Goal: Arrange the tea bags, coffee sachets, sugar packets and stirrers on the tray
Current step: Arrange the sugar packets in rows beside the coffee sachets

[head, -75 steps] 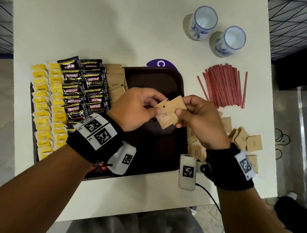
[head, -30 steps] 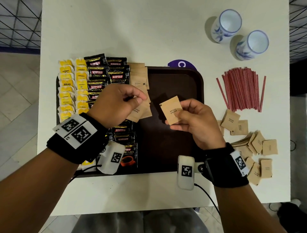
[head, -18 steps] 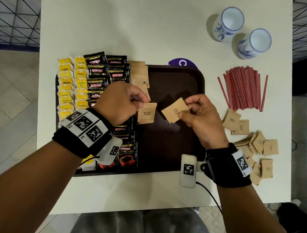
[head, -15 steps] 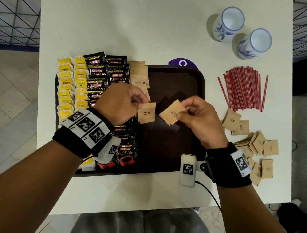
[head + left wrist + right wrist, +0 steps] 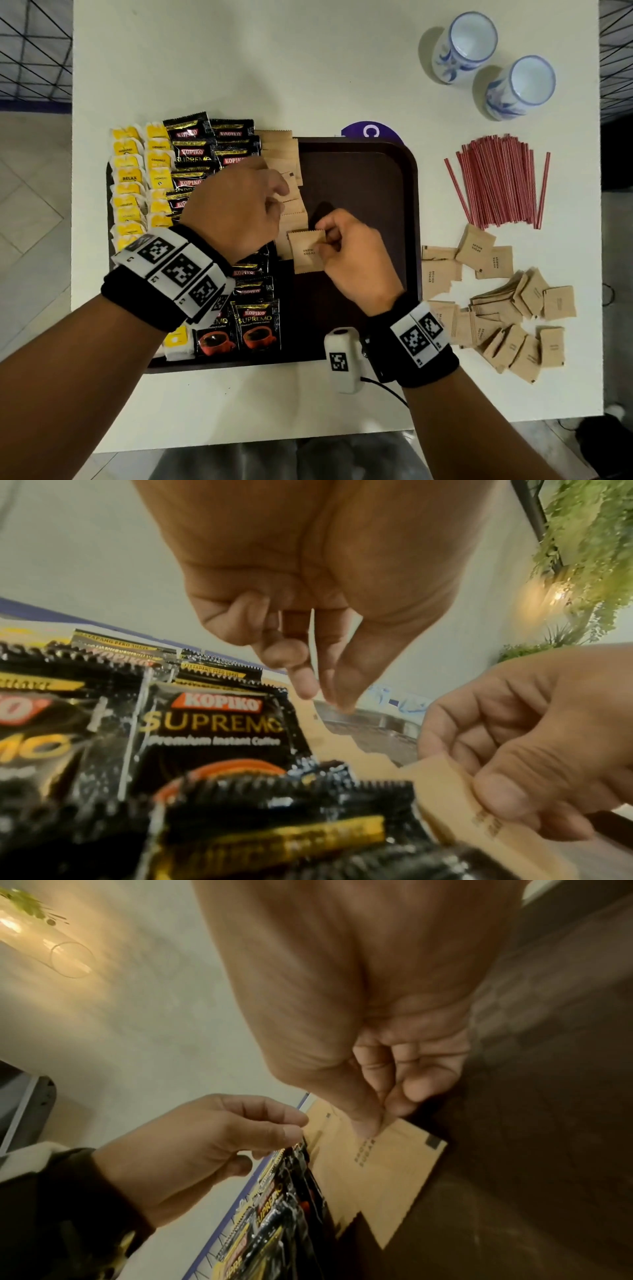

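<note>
A dark brown tray (image 5: 359,171) holds yellow tea bags (image 5: 128,178) at its left, black coffee sachets (image 5: 195,154) beside them, then a column of brown sugar packets (image 5: 279,150). My right hand (image 5: 323,240) pinches one sugar packet (image 5: 306,253) by its right edge, low over the near end of that column. My left hand (image 5: 281,202) hovers over the column's middle, thumb and forefinger pinching a packet seen edge-on (image 5: 312,647). Red stirrers (image 5: 500,181) and loose sugar packets (image 5: 496,308) lie on the table right of the tray.
Two blue-and-white cups (image 5: 462,44) (image 5: 517,89) stand at the back right. A purple disc (image 5: 371,132) pokes out behind the tray. The tray's right half is bare dark surface. The white table ends just past the loose packets.
Both hands dropped toward the sugar column. My right hand carried its packet left and down to the column's near end; my left hand moved its packet back over the row.
</note>
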Action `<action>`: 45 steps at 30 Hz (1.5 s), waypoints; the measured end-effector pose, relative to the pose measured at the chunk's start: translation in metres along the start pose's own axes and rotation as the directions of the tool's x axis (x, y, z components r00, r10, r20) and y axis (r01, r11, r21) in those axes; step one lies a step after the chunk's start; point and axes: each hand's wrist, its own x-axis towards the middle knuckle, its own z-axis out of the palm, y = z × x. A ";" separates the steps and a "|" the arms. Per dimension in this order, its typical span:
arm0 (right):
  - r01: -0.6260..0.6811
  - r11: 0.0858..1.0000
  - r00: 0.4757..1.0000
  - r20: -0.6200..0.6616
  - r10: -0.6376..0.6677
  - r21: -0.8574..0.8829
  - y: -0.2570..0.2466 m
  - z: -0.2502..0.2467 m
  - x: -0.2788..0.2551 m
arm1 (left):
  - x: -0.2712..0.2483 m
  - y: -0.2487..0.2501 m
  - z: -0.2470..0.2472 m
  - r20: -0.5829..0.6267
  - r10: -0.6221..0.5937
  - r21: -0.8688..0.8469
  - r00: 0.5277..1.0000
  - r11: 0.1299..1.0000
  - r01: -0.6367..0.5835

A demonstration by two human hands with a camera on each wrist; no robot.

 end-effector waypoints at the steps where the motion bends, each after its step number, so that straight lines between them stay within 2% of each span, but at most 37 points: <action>1: 0.003 1.000 1.000 -0.010 -0.003 -0.005 0.000 0.002 0.000 | 0.002 -0.001 0.001 -0.038 0.002 0.035 0.999 0.999 -0.001; 3: -0.001 1.000 1.000 -0.028 0.001 -0.008 0.000 0.004 -0.001 | 0.005 -0.002 0.004 -0.064 0.003 0.111 0.998 0.994 0.004; 9: -0.011 1.000 0.998 -0.055 0.010 -0.025 -0.001 0.011 -0.002 | 0.009 0.004 0.006 -0.030 -0.015 0.263 0.999 0.965 0.023; 15: 0.006 0.999 0.994 -0.110 -0.010 -0.037 -0.002 0.018 -0.003 | 0.013 0.005 0.009 -0.046 0.005 0.288 0.999 0.958 0.009; 28: -0.005 0.997 0.993 -0.114 -0.004 -0.077 -0.009 0.026 -0.003 | 0.015 0.005 0.016 -0.071 0.069 0.292 0.995 0.955 -0.045; 35: -0.002 1.000 0.995 -0.103 -0.001 -0.030 -0.014 0.029 0.000 | 0.015 0.002 0.018 -0.085 0.106 0.303 0.991 0.950 -0.075; 45: -0.045 0.999 0.996 -0.074 0.047 0.025 -0.017 0.030 -0.002 | 0.015 0.000 0.019 -0.089 0.099 0.301 0.991 0.951 -0.068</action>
